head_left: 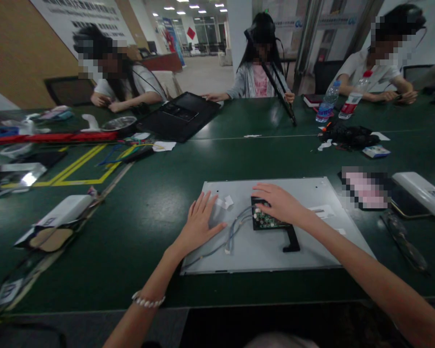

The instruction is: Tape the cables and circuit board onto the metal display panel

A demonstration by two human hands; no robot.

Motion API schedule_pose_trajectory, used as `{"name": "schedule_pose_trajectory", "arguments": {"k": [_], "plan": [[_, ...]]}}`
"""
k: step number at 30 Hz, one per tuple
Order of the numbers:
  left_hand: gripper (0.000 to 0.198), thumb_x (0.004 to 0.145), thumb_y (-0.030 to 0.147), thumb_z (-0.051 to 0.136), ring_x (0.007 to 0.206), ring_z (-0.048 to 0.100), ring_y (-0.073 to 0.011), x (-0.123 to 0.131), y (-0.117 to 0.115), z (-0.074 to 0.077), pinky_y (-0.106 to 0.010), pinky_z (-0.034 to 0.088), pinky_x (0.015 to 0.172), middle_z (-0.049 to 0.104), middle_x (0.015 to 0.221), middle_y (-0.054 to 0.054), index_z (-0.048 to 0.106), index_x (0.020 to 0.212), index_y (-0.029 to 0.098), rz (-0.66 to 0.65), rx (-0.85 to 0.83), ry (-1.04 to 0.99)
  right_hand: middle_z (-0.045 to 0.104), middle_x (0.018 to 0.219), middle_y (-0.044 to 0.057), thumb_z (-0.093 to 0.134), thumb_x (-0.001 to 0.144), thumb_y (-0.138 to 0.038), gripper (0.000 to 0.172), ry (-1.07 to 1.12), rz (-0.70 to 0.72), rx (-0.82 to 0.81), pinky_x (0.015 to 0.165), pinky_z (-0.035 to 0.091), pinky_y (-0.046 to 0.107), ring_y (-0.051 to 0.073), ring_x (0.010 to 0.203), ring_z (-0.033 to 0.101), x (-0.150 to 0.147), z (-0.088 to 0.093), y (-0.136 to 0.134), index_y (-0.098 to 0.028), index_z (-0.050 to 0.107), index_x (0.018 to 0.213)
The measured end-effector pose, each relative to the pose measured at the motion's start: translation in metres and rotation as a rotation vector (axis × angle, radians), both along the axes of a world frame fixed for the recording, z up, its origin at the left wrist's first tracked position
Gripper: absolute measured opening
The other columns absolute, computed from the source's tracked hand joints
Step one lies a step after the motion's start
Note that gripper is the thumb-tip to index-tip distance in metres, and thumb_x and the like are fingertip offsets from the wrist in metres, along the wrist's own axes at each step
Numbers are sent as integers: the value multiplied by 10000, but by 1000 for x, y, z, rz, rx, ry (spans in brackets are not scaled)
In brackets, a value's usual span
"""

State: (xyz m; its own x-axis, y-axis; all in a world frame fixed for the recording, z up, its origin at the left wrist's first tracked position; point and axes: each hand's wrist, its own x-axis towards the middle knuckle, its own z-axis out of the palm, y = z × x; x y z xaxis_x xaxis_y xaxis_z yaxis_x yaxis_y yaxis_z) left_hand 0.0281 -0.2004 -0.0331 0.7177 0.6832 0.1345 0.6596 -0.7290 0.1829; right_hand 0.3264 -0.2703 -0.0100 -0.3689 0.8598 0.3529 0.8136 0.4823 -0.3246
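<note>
Green tabletop (148, 193) stretched across a shared workroom, with other people seated along its far side. The right hand (281, 203) had its fingers close together, curled over the far edge of the circuit board (268, 221); whether they pinched it could not be told. The left hand (199, 222) lay with fingers spread flat on the grey metal panel (311, 241), just left of the blue-grey cables (235, 227). The board sat mid-panel under the right fingertips, a black bracket (292, 239) at its near corner. Handling it well probably called for gripping only the edges, pinning the panel steady and sparing the cables any strain.
</note>
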Motion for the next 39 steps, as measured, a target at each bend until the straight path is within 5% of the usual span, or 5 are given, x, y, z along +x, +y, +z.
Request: {"name": "schedule_pose_trajectory", "arguments": {"k": [9, 17, 26, 33, 39], "plan": [[772, 907, 534, 494, 1470, 45, -299, -4, -2, -1, -494, 158, 1166, 127, 1591, -141, 178, 1518, 184, -5, 54, -27, 695, 1047, 116, 645, 857, -183, 150, -169, 199, 7, 940, 418, 369, 234, 1068, 605, -63, -8, 61, -145, 691, 995], [749, 903, 536, 494, 1466, 77, -306, -5, 0, -3, -485, 180, 1163, 160, 1585, -136, 225, 1508, 185, -5, 32, -43, 712, 991, 108, 551, 909, -104, 140, -245, 157, 45, 1006, 355, 411, 223, 1011, 630, -67, -8, 62, -137, 687, 906], [646, 917, 528, 469, 1457, 125, -314, -4, 0, 2, -515, 182, 1152, 234, 1565, -117, 344, 1464, 208, -21, -17, 9, 686, 1147, 98, 464, 915, -105, 279, -205, -57, 125, 1034, 394, 456, 244, 1119, 591, 10, 8, -7, -192, 681, 1068], [651, 919, 515, 479, 1460, 95, -329, -1, 1, 5, -538, 169, 1151, 178, 1584, -105, 305, 1478, 231, -9, -37, -5, 699, 1066, 152, 430, 901, -162, 304, -272, -347, 65, 931, 474, 516, 305, 1012, 637, 100, -26, -75, -143, 698, 1043], [511, 952, 406, 427, 1407, 286, -261, 8, 16, 23, -435, 279, 1138, 312, 1520, -122, 389, 1406, 176, 74, -15, -184, 672, 1183, 121, 441, 827, -122, 402, -213, -381, -8, 990, 462, 515, 287, 1113, 609, 121, -39, -97, -165, 672, 1153]]}}
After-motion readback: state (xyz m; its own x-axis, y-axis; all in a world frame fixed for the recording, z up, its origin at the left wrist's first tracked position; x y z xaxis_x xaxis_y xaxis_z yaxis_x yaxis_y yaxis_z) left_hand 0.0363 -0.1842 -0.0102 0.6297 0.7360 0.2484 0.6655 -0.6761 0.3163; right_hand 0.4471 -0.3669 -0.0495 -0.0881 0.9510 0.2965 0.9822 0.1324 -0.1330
